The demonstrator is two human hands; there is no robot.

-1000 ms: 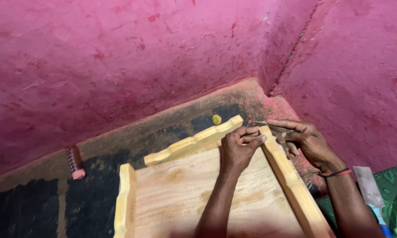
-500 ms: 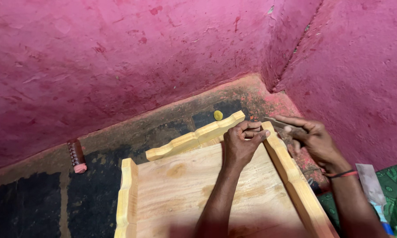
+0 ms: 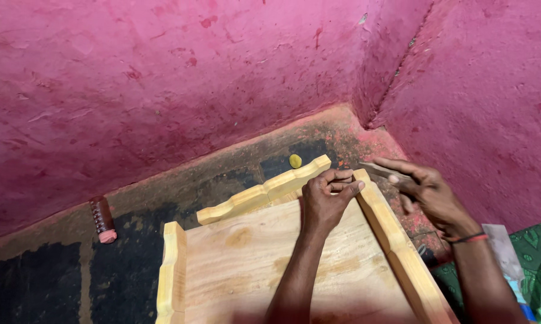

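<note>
A pale wooden tray-like frame (image 3: 240, 264) with scalloped side rails lies on the dark floor in a corner of pink walls. My left hand (image 3: 325, 198) rests at the frame's far right corner, fingers curled and pinching at the joint where the far rail (image 3: 264, 191) meets the right rail (image 3: 396, 240). What the fingers pinch is too small to tell. My right hand (image 3: 429, 195) hovers just right of that corner and grips a thin dark metal tool (image 3: 375, 170) that points left toward the joint. A red and black band circles the right wrist.
A small yellow round object (image 3: 295, 160) lies on the floor behind the far rail. A dark bottle with a pink cap (image 3: 103, 218) lies at the left by the wall. Green cloth (image 3: 522, 252) and a pale flat packet (image 3: 503, 252) sit at the right edge.
The view has shifted slightly. My right hand has drawn a little to the right and away from the corner with the tool. My left hand stays at the corner.
</note>
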